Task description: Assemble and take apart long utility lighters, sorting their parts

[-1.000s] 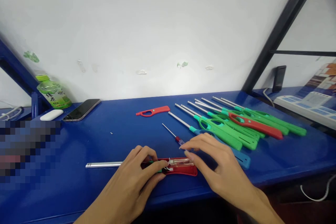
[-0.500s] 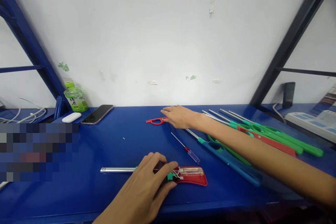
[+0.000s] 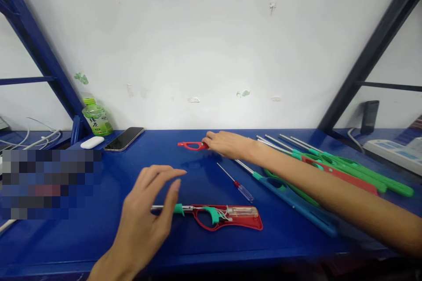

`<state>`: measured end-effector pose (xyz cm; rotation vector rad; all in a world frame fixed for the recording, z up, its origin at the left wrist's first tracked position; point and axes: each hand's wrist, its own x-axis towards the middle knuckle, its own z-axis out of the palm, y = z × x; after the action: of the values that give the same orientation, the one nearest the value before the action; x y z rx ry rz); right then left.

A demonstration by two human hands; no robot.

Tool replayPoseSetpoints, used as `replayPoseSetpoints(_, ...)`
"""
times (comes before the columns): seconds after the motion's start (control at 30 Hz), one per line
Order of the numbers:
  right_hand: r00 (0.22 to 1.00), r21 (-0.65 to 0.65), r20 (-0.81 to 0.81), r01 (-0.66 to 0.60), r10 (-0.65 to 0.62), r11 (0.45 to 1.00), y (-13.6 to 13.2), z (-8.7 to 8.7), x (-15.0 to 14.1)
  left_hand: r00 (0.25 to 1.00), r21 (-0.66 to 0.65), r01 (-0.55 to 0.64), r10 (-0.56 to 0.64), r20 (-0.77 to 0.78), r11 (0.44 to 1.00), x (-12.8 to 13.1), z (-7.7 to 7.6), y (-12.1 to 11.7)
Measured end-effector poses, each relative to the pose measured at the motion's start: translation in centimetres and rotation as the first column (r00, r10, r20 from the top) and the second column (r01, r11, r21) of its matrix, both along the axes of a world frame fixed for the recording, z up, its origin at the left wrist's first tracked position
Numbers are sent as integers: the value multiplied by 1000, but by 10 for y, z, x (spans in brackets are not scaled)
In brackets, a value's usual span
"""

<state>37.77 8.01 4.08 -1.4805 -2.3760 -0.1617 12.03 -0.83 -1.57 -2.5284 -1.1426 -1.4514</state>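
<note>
An opened red gas lighter [image 3: 242,217] lies near the table's front edge, its clear fuel tank, green trigger and thin wires exposed. My left hand [image 3: 150,206] hovers over the lighter's metal tube, thumb and fingers apart, holding nothing. Farther back, my right hand [image 3: 226,142] grips the right end of a red handle half [image 3: 191,145], whose finger loop points left. A screwdriver [image 3: 244,191] with a clear purple and red handle rests between the two. Under my right forearm lies a blue lighter [image 3: 296,204].
Several green and red lighters [image 3: 356,173] lie at the right. A phone [image 3: 124,138], a white case [image 3: 92,142] and a green bottle [image 3: 97,118] stand or lie at the back left. A white power strip [image 3: 392,153] is at far right, with the wall behind.
My left hand has let go of the opened lighter and moved left and up, its fingers parting. My right hand has closed on the red handle half, which has shifted slightly left.
</note>
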Motion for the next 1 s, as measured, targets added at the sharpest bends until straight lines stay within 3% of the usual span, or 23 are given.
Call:
replayPoseSetpoints(0.1, 976, -122, 137, -153, 169, 981, -22, 22, 15, 992, 8, -112, 111, 66, 994, -12, 6, 3)
replayPoseSetpoints(0.17, 956, -176, 179, -202, 233, 963, -48, 26, 23, 993, 4, -102, 101, 67, 995, -15, 7, 3)
replayPoseSetpoints(0.3, 949, -196, 173, -229, 263, 954, -111, 13, 34, 997, -34, 68, -69, -37, 997, -11, 0, 1)
replayPoseSetpoints(0.4, 948, -172, 174, -237, 267, 956, -140, -5, 33, 978, -107, 163, -175, -115, 981, -10, -8, 1)
replayPoseSetpoints(0.57, 941, -91, 184, -271, 283, 958, -146, -18, 26, 945, -198, 235, -271, -181, 952, -13, -15, 1)
replayPoseSetpoints(0.77, 947, -114, 151, -269, 284, 956, -140, -20, 26, 913, -262, 283, -343, -221, 923, -11, -11, 2)
replayPoseSetpoints(1.0, 948, -139, 140, -267, 286, 954, -140, -22, 22, 908, -289, 277, -348, -235, 917, -12, -14, 5)
